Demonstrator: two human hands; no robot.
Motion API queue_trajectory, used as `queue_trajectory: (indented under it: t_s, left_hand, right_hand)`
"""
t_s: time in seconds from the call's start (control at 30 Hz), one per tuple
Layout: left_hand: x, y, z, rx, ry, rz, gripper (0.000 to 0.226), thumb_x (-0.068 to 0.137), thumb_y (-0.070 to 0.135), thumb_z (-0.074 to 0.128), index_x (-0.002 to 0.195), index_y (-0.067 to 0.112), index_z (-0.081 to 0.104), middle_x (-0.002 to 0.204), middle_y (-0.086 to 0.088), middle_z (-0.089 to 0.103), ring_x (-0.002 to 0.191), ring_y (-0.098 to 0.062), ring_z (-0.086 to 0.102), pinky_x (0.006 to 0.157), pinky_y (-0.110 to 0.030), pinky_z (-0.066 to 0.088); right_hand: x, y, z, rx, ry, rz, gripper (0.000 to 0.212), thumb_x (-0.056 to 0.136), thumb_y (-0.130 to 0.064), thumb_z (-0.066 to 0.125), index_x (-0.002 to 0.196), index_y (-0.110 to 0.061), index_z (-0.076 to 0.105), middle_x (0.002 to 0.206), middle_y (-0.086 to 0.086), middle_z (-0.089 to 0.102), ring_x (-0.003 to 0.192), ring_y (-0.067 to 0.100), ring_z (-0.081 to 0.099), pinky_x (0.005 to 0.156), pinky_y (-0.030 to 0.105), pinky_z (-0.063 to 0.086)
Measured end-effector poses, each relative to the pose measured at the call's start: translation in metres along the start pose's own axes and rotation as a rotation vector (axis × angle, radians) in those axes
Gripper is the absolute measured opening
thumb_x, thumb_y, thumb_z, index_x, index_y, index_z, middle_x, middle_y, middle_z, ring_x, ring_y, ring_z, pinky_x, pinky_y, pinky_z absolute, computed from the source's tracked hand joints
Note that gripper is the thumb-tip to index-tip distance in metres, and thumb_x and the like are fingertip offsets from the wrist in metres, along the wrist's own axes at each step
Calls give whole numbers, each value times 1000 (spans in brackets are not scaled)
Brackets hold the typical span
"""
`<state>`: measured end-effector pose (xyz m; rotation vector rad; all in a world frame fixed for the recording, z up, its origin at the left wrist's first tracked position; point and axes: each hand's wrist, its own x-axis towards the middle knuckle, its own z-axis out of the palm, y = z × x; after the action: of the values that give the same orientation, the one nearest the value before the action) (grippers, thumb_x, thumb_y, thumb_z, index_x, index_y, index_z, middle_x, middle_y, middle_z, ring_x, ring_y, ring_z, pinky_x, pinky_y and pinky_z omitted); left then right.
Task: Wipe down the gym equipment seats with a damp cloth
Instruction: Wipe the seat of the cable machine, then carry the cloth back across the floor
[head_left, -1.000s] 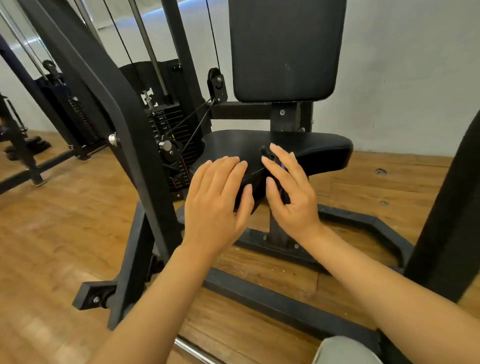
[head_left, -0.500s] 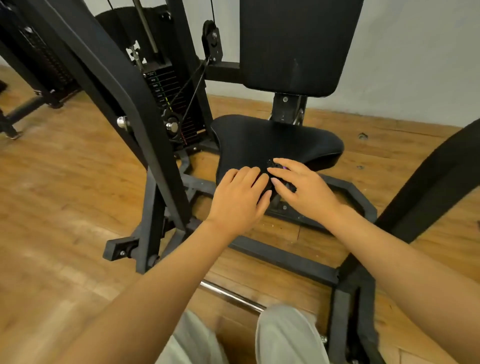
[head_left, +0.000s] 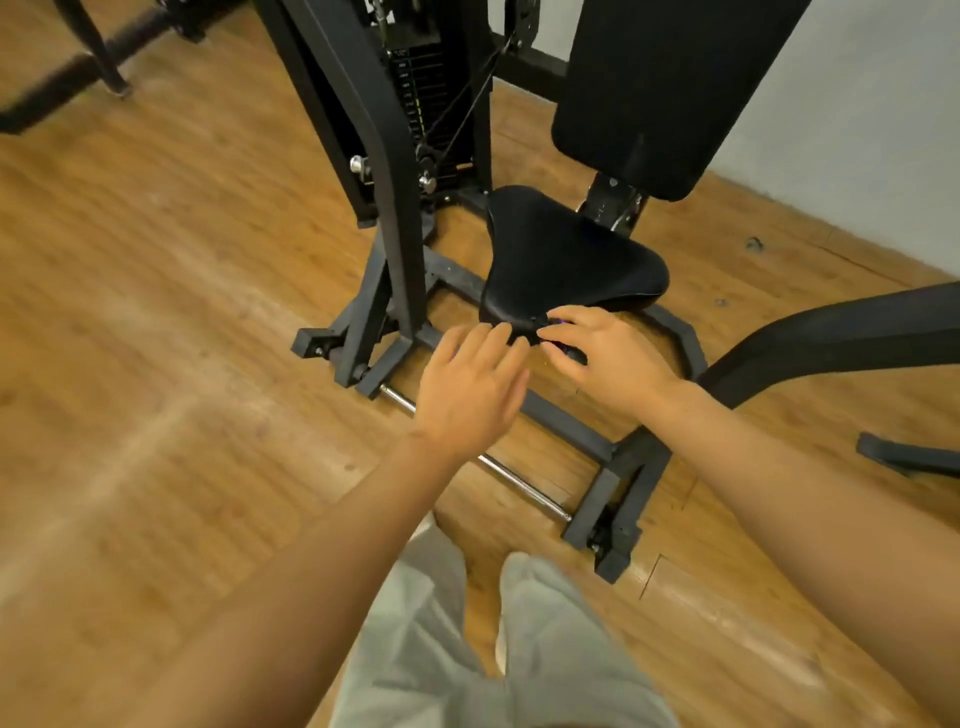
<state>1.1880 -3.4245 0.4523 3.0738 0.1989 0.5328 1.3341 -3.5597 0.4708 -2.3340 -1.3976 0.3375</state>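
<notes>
Black padding covers the seat (head_left: 566, 260), which sits at the middle of the machine, below the tall backrest (head_left: 660, 88) and above the steel base frame (head_left: 566, 415). At the seat's near edge a dark cloth (head_left: 558, 340) with a hint of purple lies under the right hand (head_left: 608, 358); that hand's fingers curl over the cloth and grasp it against the seat's front tip. The left hand (head_left: 470, 387) is just to the left of it, fingers straight and relaxed, holding nothing, its fingertips reaching the seat's near rim. Whether they actually touch the padding cannot be told. Left of the seat stands the weight stack (head_left: 421, 93) behind a slanted black upright (head_left: 374, 156). Wooden floor (head_left: 156, 312) lies all around, and grey trousers (head_left: 467, 649) show at the near edge.
</notes>
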Motion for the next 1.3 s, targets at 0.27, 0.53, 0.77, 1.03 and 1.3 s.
queue_trajectory:
  t_s: [0.27,0.53,0.77,1.03,1.3]
  left_hand:
    - [-75,12,-87,93,126,-342,30,100,27,54,122,9,66,127,-11,64,115,-28,61,99,-45,47]
    - [-170,9,-132,45,266,-525,28,97,22,62,117,6,72,120,-11,69,112,-28,65,96,-41,51]
    - [-259,-56,-144,59,309,-667,29,96,23,62,119,7,72,123,-10,69,114,-27,65,100,-47,49]
    - [-345,-162,-171,129,385,-809,28,95,23,62,117,8,72,121,-8,69,113,-25,65,103,-43,46]
    - [-403,-264,-192,232,415,-944,28,96,24,61,117,8,72,122,-8,69,114,-25,65,104,-43,46]
  right_hand:
    - [-27,-84,4,269,118,-85,29,97,-22,64,124,-11,70,132,8,62,124,21,57,103,34,47]
    - [-24,-174,45,375,145,-359,33,96,-31,59,116,-9,73,124,8,67,115,16,63,104,22,46]
    - [11,-263,96,340,107,-640,26,93,-22,65,108,-4,76,116,12,71,108,14,64,103,13,42]
    - [68,-382,158,323,15,-812,26,93,-24,63,105,-5,77,115,10,71,102,22,68,95,28,52]
    - [140,-499,217,394,-96,-1008,25,91,-22,69,106,-3,76,114,11,71,104,18,66,96,23,50]
